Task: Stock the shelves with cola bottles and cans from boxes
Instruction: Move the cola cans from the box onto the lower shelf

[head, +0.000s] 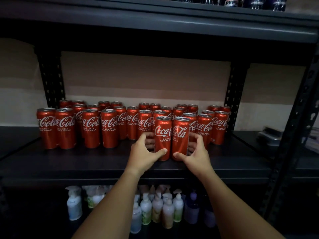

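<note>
Two tall red cola cans stand side by side at the front of the dark middle shelf (86, 163). My left hand (145, 152) grips the left can (163, 135), thumb across its front and fingers behind it. My right hand (196, 152) grips the right can (180, 135) in the same way. Both cans are upright and rest on the shelf. Behind them stand several rows of the same red cans (91, 126), spread across the shelf's width.
Dark cola bottles (255, 2) line the shelf above at the top right. On the shelf below stand several pump and spray bottles (146, 207). Black perforated uprights (293, 135) frame the rack. Bare shelf shows in front of the left cans.
</note>
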`<act>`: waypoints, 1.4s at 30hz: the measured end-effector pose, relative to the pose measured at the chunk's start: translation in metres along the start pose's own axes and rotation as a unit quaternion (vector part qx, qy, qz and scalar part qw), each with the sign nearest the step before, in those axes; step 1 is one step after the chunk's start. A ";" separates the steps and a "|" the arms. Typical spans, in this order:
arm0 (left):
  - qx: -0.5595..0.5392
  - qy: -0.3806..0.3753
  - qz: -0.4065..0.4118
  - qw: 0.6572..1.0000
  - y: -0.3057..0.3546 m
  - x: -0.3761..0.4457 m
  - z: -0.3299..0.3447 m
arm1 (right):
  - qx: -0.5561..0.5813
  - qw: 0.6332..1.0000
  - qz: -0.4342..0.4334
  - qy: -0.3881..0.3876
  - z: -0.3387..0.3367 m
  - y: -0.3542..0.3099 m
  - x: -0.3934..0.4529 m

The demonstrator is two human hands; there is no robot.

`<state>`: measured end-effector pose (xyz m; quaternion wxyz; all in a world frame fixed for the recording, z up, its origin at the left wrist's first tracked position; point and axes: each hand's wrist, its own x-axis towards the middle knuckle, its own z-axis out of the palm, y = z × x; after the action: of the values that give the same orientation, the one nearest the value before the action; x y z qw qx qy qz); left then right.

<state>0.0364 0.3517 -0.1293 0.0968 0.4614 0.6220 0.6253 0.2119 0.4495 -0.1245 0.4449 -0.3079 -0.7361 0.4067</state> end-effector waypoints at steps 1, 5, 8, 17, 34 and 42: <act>-0.002 -0.001 0.001 1.000 0.000 0.000 0.000 | 0.004 1.000 0.002 -0.001 0.000 0.000 0.000; 0.024 0.003 0.004 1.000 0.003 0.000 0.001 | -0.009 1.000 -0.015 0.015 0.003 0.000 -0.002; 0.039 0.001 -0.006 0.999 0.003 0.000 0.000 | -0.032 0.999 -0.024 0.026 0.006 -0.001 -0.003; 0.000 -0.015 -0.033 0.999 0.000 0.002 -0.002 | -0.004 1.000 -0.019 0.013 0.006 0.007 0.000; 0.038 -0.002 -0.025 0.999 0.001 0.001 0.000 | -0.043 0.999 -0.011 0.004 0.006 0.008 0.002; 0.026 0.004 -0.016 1.000 0.001 0.002 0.002 | -0.043 0.998 -0.031 0.024 0.009 0.008 0.000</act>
<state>0.0370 0.3538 -0.1279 0.0919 0.4516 0.6455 0.6090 0.2048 0.4505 -0.1342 0.4615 -0.3136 -0.7510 0.3531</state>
